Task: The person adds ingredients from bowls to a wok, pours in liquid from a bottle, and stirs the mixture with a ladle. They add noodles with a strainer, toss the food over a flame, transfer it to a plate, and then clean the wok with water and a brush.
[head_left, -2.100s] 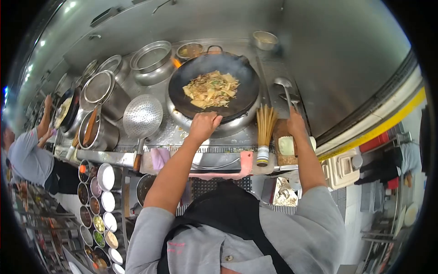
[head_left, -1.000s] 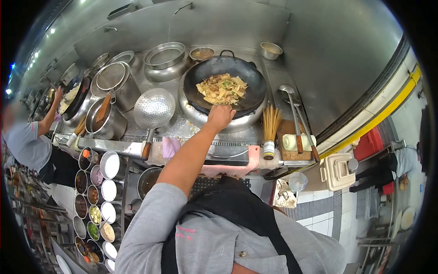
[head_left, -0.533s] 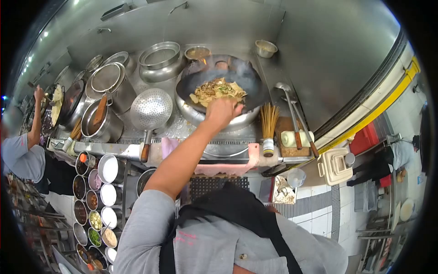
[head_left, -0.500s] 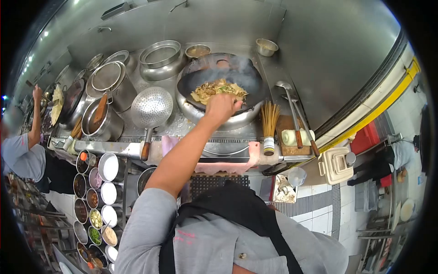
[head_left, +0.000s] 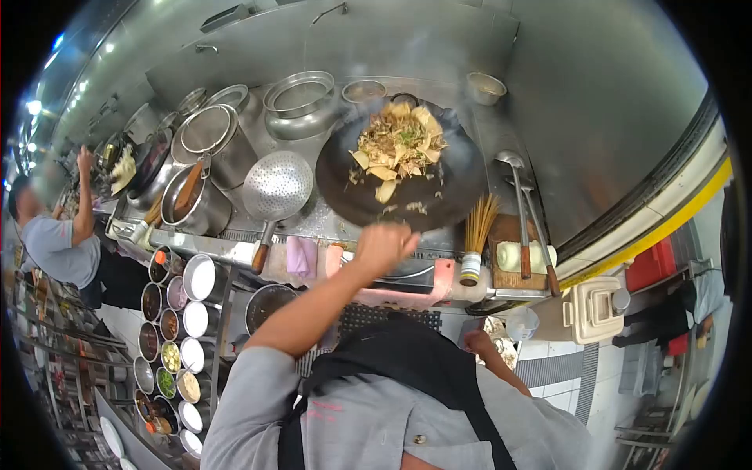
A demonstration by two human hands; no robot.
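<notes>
My left hand, slightly blurred, is closed at the near edge of a large dark wok. The wok is tilted, with its inside facing me. Stir-fried food, pale flat slices with browned shreds and bits of green, is bunched toward the far side, and some pieces look airborne. Low on my right side, my right hand is near a white tray of scraps. Its fingers look curled in; whether they hold anything does not show.
A perforated skimmer and steel pots stand left. Right are a bamboo brush, ladles and a cutting board. Ingredient tubs line the lower left. Another person works at far left.
The wok has risen and tilted toward me, and the food has been thrown up and spread. My left hand has come lower and nearer. My right hand has come into view.
</notes>
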